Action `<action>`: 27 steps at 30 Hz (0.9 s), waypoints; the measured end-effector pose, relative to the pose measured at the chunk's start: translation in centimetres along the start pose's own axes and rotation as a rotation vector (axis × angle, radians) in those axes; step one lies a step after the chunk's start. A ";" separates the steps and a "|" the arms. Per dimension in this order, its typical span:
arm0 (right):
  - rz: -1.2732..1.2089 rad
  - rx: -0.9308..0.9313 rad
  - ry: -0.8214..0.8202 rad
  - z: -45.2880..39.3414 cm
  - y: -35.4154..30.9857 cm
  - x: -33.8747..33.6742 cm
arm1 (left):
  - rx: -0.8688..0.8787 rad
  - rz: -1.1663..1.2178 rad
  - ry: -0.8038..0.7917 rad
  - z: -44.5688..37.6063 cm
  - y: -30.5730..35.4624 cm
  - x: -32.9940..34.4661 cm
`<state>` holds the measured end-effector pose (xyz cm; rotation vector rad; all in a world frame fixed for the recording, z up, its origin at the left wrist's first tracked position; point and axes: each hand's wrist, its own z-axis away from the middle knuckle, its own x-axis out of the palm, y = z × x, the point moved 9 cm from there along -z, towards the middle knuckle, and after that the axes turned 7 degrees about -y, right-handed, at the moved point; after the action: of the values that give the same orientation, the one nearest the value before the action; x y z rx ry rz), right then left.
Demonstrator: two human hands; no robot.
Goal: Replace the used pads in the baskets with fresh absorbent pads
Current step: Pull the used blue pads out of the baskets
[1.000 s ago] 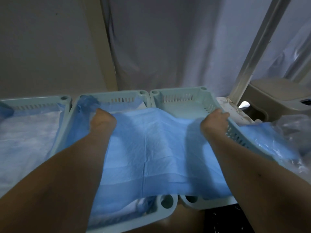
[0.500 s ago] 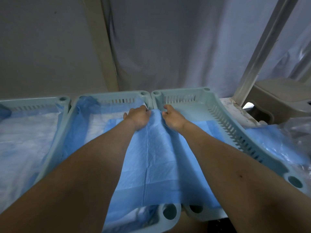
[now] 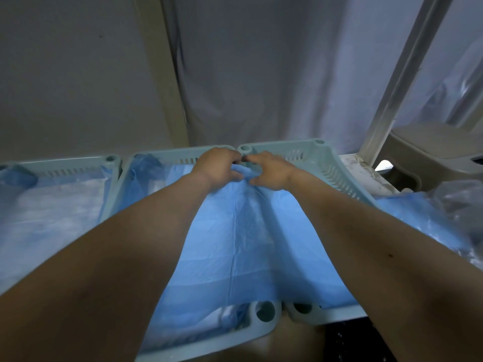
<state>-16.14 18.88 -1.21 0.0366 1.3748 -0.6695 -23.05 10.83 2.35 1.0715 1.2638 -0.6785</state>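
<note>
Grey curtain and wall fill the upper frame; below them three pale baskets sit side by side. Left basket (image 3: 111,163) and middle basket (image 3: 162,155) already hold pads. Right basket (image 3: 324,152) shows bare floor at its far end.

Our left hand (image 3: 219,167) and right hand (image 3: 269,169) meet at centre frame, near the rims where the middle and right baskets touch. Both pinch the bunched far edge of a blue pad (image 3: 251,246), fingers curled round it. This pad drapes over both baskets' adjoining walls, down to the lower centre of the frame.

We judge the step to be positioning a fresh pad, not yet seated. Next move likely calls for shifting it right, then spreading the edge flat into the right basket. More pads (image 3: 407,212) lie at right, beside clear plastic (image 3: 460,202).
</note>
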 end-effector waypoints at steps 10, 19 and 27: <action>0.290 0.243 0.090 1.1 4.5 -0.9 | -0.146 -0.208 -0.037 1.3 -2.4 -1.0; 0.109 0.361 0.233 2.1 9.9 1.2 | -0.469 -0.505 -0.150 2.6 -6.6 2.0; 0.125 0.447 0.229 4.3 13.6 -0.7 | -0.520 -0.301 -0.095 3.3 -8.0 1.5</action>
<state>-6.11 28.50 -4.43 0.5659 1.4018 -0.8751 -28.46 4.91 -1.28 0.4235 1.4289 -0.5700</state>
